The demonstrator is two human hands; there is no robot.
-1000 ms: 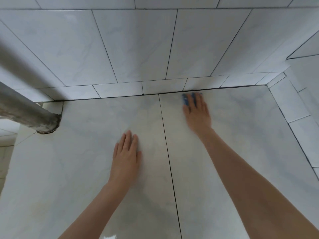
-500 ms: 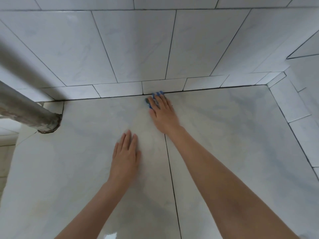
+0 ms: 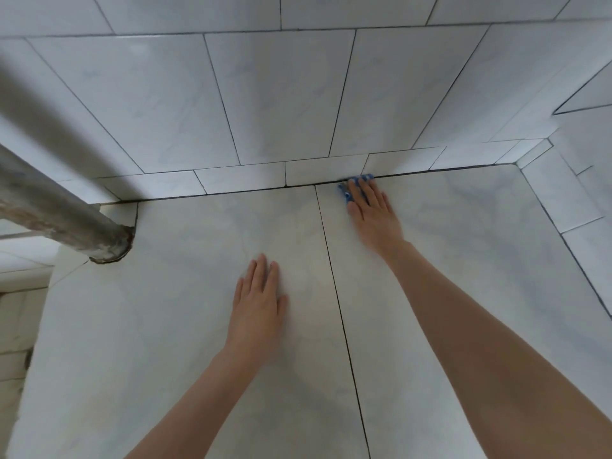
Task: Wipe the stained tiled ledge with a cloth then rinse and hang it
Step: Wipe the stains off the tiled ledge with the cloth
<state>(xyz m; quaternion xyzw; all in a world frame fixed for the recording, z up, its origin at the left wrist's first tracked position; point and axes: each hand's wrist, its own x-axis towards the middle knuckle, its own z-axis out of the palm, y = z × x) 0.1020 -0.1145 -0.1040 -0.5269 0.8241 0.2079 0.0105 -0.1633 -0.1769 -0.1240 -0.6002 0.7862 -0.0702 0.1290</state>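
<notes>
The pale marbled tiled ledge (image 3: 463, 246) fills the lower part of the view, split by a dark grout line. A small blue cloth (image 3: 346, 190) lies at the ledge's back edge against the wall, mostly hidden under my right hand (image 3: 372, 212), which presses it flat with straight fingers. My left hand (image 3: 258, 304) rests flat on the left tile, nearer to me, fingers straight and holding nothing.
A white tiled wall (image 3: 281, 101) rises behind the ledge and turns a corner at the right (image 3: 563, 207). A grey, rust-stained pipe (image 3: 63, 213) enters the ledge's back left corner. The ledge drops off at its left edge.
My right hand slid the cloth left along the back edge, then back to the right, just past the grout line. My left hand stayed put.
</notes>
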